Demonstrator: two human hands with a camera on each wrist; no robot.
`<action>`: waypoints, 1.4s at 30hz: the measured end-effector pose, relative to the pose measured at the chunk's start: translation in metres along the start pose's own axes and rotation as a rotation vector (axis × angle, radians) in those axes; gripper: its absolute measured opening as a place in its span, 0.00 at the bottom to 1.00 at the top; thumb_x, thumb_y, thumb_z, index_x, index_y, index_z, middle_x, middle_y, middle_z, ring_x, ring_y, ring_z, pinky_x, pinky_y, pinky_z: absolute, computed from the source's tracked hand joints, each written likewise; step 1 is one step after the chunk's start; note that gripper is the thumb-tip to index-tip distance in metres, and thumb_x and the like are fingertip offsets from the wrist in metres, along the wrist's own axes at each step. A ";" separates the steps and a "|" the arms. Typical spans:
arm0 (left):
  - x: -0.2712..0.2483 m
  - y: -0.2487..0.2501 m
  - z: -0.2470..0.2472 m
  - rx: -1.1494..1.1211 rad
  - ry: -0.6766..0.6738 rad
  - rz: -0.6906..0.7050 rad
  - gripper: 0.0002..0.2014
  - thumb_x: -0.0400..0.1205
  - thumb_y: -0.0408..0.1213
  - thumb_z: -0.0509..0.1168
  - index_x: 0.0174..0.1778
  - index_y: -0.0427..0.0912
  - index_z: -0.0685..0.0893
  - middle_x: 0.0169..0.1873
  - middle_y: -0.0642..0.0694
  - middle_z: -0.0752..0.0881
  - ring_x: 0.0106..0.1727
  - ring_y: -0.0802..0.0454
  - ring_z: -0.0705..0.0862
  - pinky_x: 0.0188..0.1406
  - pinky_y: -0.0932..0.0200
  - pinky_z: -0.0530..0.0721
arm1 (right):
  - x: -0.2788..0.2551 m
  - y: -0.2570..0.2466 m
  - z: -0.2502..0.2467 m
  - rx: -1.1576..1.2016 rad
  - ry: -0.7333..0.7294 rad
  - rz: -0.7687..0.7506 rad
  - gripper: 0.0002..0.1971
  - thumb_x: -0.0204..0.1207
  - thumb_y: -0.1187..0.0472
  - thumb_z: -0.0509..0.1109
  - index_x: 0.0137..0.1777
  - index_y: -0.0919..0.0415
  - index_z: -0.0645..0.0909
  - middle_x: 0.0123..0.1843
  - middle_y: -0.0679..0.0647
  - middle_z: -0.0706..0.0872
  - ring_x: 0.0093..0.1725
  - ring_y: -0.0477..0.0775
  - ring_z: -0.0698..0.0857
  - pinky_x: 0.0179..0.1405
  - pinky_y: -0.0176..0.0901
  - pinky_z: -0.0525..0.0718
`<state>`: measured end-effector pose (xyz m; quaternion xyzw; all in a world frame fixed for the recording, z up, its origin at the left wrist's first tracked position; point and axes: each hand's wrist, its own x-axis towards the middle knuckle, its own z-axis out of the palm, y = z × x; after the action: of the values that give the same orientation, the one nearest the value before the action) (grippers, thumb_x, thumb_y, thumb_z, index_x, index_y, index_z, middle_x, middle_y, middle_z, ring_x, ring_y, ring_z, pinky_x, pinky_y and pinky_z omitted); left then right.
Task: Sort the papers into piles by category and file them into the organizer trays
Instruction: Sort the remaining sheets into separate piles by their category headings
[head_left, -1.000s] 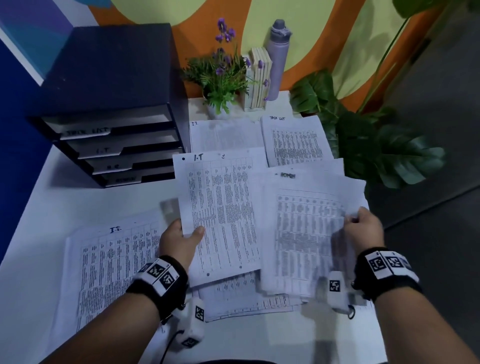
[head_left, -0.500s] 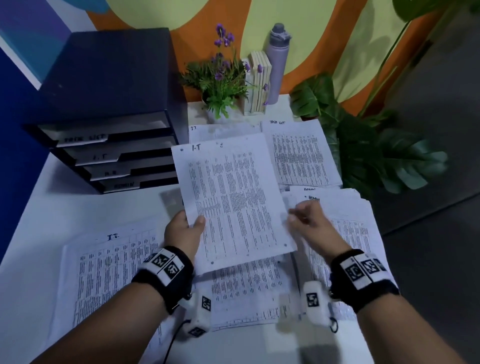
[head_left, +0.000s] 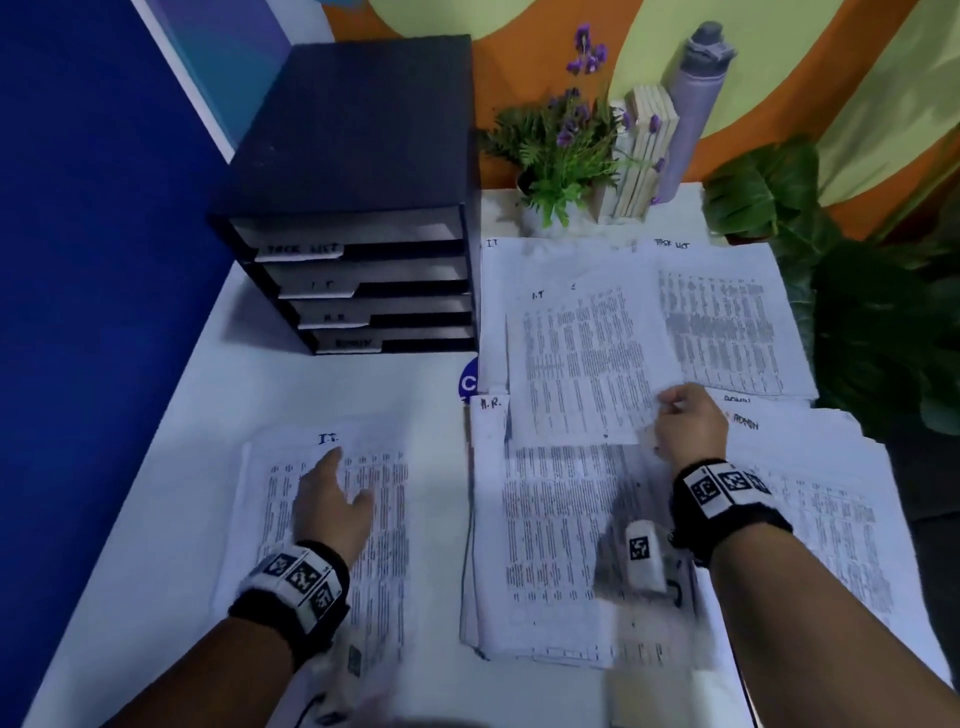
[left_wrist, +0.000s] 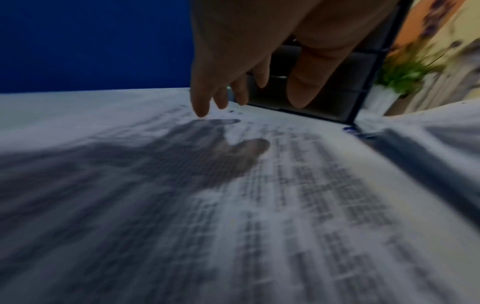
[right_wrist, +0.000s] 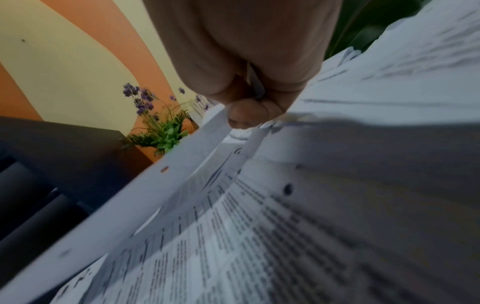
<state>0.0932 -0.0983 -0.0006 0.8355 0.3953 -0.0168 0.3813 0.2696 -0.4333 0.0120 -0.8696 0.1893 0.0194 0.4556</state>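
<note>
My right hand (head_left: 675, 410) pinches the lower right corner of a printed sheet marked I.T (head_left: 582, 364), held over the far I.T pile (head_left: 493, 291); the right wrist view shows that hand (right_wrist: 249, 107) with the sheet's edge (right_wrist: 166, 176) between thumb and fingers. My left hand (head_left: 337, 483) hovers open, fingers straight, just above a near-left I.T pile (head_left: 374, 545); its fingertips (left_wrist: 201, 111) sit close above that pile (left_wrist: 285, 205). An H.R. pile (head_left: 550, 545) lies in the middle, a task list pile (head_left: 727, 322) far right, an admin pile (head_left: 810, 467) near right. The black organizer (head_left: 363, 280) holds labelled trays.
A potted purple-flowered plant (head_left: 561, 150), upright books (head_left: 644, 156) and a grey bottle (head_left: 691, 104) stand along the back wall. A large leafy plant (head_left: 857, 291) crowds the table's right edge. A blue wall (head_left: 93, 260) borders the left. A blue sticker (head_left: 470, 382) shows by the organizer.
My left hand let go of the I.T sheet and moved left over the near-left pile. My right hand took the sheet's lower right corner and carried it toward the far I.T pile.
</note>
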 end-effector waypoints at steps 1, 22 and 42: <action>0.000 -0.014 -0.009 0.073 0.014 -0.033 0.32 0.81 0.33 0.66 0.82 0.44 0.64 0.79 0.41 0.67 0.78 0.41 0.68 0.78 0.45 0.67 | 0.002 -0.004 0.007 0.020 -0.012 0.008 0.13 0.78 0.74 0.57 0.50 0.59 0.80 0.54 0.65 0.86 0.38 0.59 0.82 0.36 0.52 0.88; 0.006 -0.110 -0.072 0.252 -0.120 -0.194 0.55 0.56 0.57 0.81 0.79 0.49 0.65 0.67 0.39 0.74 0.71 0.39 0.75 0.70 0.44 0.77 | -0.209 -0.030 0.135 -0.405 -0.723 -0.273 0.06 0.78 0.58 0.66 0.47 0.60 0.80 0.47 0.58 0.86 0.47 0.59 0.84 0.38 0.35 0.73; 0.008 -0.140 -0.093 -0.360 -0.128 -0.227 0.14 0.76 0.54 0.65 0.46 0.46 0.84 0.46 0.45 0.88 0.53 0.38 0.86 0.60 0.40 0.84 | -0.240 -0.017 0.136 -0.126 -0.510 0.059 0.16 0.75 0.60 0.73 0.32 0.57 0.67 0.31 0.54 0.77 0.34 0.58 0.82 0.40 0.55 0.88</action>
<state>-0.0215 0.0227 -0.0249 0.7013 0.4583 -0.0417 0.5445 0.0716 -0.2411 -0.0048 -0.8574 0.0920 0.2629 0.4327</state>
